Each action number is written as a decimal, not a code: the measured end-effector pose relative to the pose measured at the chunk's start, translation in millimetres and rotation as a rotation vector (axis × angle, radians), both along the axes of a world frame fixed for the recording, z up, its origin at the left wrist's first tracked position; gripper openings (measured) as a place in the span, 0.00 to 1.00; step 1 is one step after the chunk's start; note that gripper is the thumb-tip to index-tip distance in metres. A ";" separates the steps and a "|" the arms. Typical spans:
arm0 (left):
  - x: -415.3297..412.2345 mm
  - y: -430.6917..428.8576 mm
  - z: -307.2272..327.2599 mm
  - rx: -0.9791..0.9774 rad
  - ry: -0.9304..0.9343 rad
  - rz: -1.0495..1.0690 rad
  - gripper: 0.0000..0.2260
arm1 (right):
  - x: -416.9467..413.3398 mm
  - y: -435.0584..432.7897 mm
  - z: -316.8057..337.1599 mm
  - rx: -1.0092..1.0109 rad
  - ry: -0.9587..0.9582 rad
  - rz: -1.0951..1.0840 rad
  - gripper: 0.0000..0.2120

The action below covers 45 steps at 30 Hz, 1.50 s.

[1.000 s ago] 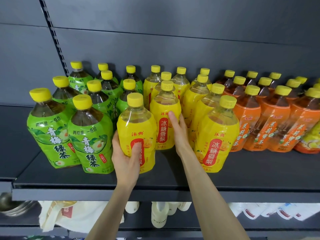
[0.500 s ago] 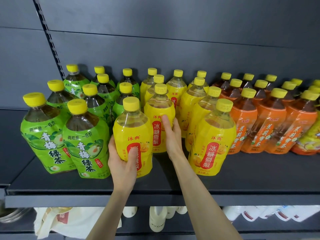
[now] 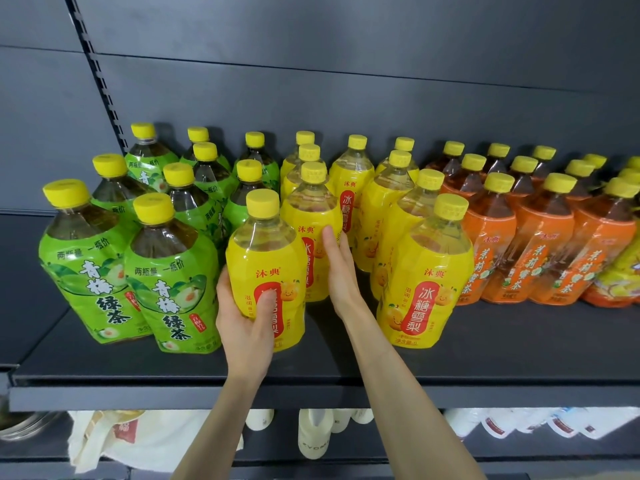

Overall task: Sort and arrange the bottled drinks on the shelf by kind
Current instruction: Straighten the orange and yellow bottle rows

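1. Two hands work at six o'clock on the dark shelf (image 3: 519,358). The left hand (image 3: 247,323) grips the front pear-drink bottle (image 3: 266,258), thumb across its red label.
2. Just behind, the right hand (image 3: 341,271) lies flat, fingers straight, against the right side of the second pear-drink bottle (image 3: 311,216).
3. Green plum-tea bottles (image 3: 166,282) stand grouped at nine o'clock, yellow pear drinks (image 3: 426,271) in the middle, and orange jasmine-tea bottles (image 3: 547,251) at three o'clock.
4. Sorting looks nearly done. The yellow rows need straightening, and a differently patterned bottle (image 3: 620,271) at the far three o'clock edge may be a stray.
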<state>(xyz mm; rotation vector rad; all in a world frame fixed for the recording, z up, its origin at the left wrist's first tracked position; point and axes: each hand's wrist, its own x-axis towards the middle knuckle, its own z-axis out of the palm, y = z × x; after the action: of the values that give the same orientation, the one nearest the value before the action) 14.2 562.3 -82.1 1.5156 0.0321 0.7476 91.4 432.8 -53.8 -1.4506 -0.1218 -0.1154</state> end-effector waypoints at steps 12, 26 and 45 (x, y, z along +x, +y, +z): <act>-1.4 -2.3 3.7 0.011 0.009 -0.003 0.36 | -8.1 -0.7 9.3 -0.021 0.007 -0.002 0.40; -12.1 -10.7 6.6 0.016 0.035 -0.072 0.47 | -74.3 -18.3 23.9 -0.054 -0.214 -0.279 0.16; -6.4 -94.9 11.0 -0.001 0.046 -0.191 0.36 | -113.3 -110.4 20.4 -0.156 -0.182 -0.534 0.40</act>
<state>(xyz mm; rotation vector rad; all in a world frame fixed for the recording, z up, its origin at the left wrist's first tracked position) 7.8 467.4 -71.2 1.5106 -0.0765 0.5603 -21.8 322.4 -33.4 -1.5984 0.1145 -0.6866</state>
